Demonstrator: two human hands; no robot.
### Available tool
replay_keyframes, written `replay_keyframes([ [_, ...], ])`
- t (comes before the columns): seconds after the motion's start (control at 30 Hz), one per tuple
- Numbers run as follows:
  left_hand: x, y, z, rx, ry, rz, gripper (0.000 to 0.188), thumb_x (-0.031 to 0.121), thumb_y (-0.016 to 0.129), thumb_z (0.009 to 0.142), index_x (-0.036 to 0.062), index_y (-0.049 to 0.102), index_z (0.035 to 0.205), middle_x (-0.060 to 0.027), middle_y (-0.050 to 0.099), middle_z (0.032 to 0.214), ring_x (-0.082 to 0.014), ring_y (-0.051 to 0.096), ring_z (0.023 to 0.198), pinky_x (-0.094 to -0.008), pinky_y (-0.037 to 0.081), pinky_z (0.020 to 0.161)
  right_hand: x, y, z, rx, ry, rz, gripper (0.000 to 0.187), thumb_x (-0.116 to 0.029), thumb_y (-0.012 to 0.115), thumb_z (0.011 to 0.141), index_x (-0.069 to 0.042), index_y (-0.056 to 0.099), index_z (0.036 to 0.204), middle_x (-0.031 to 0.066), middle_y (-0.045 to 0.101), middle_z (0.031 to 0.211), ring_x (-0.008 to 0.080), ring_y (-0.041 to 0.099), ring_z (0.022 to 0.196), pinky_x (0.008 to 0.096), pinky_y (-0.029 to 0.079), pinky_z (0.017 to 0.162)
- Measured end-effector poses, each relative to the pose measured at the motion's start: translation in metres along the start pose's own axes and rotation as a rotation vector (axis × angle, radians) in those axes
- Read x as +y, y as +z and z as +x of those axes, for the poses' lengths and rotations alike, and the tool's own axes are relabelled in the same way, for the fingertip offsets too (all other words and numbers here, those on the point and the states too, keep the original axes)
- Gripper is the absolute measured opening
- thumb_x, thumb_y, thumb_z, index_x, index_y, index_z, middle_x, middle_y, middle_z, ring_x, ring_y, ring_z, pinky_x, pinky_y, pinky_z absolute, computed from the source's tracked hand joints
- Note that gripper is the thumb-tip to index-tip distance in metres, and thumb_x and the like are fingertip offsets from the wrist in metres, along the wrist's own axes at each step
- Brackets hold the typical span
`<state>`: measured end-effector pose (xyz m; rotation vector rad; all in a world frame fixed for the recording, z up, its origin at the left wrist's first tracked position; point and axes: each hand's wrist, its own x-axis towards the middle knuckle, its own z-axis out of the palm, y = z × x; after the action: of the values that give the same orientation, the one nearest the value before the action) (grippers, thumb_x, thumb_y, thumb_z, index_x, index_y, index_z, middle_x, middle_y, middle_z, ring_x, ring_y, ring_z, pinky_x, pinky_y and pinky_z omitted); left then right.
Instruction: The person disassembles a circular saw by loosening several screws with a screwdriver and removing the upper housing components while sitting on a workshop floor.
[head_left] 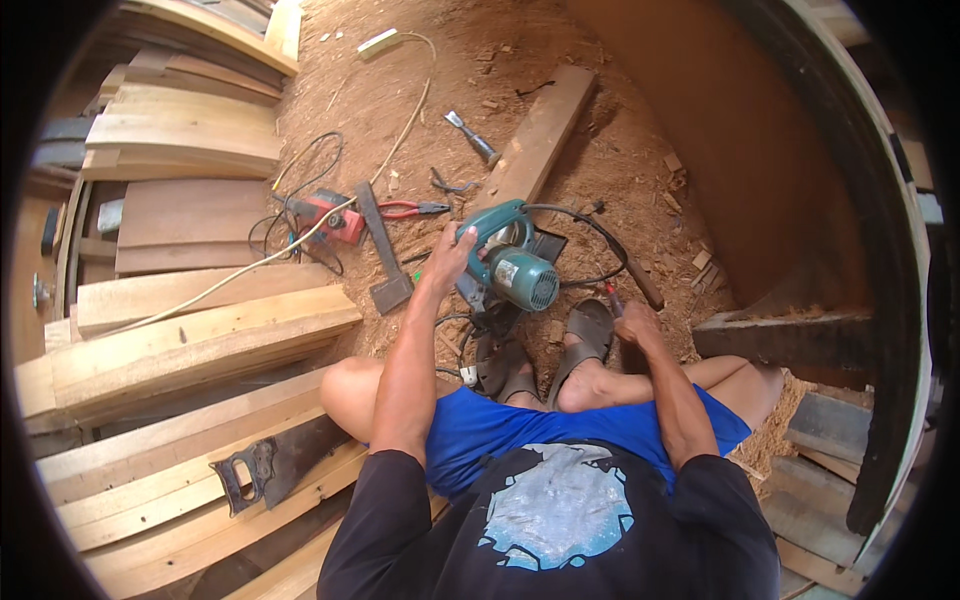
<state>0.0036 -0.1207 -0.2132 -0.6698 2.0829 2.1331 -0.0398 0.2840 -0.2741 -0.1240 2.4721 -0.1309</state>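
Observation:
A teal circular saw rests tilted in front of my feet, by the near end of a wooden board. My left hand is closed round the side of its handle. My right hand, to the right of the saw, is closed on a thin red-handled tool; its tip is too small to make out. The saw's black cord loops over towards a dark wooden stick beyond that hand. The saw's blade is mostly hidden.
Left of the saw lie a hammer-like tool, red-handled pliers and a red power tool. A chisel lies beyond. Timber is stacked at left with a handsaw on it. A large brown panel stands at right.

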Motion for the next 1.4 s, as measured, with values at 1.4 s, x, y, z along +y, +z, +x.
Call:
replay_keyframes([
  [1.4, -0.010, -0.002, -0.033, -0.083, 0.072, 0.418, 0.094, 0.010, 0.092, 0.079, 0.0057, 0.043, 0.159, -0.0194, 0.063, 0.149, -0.0304, 0.060, 0.139, -0.0412, 0.045, 0.120, -0.156, -0.110, -0.148, 0.414, -0.742, 0.158, 0.030, -0.020, 0.066, 0.100, -0.013, 0.073, 0.128, 0.0225, 0.067, 0.093, 0.0441, 0.069, 0.086, 0.0546, 0.054, 0.072],
])
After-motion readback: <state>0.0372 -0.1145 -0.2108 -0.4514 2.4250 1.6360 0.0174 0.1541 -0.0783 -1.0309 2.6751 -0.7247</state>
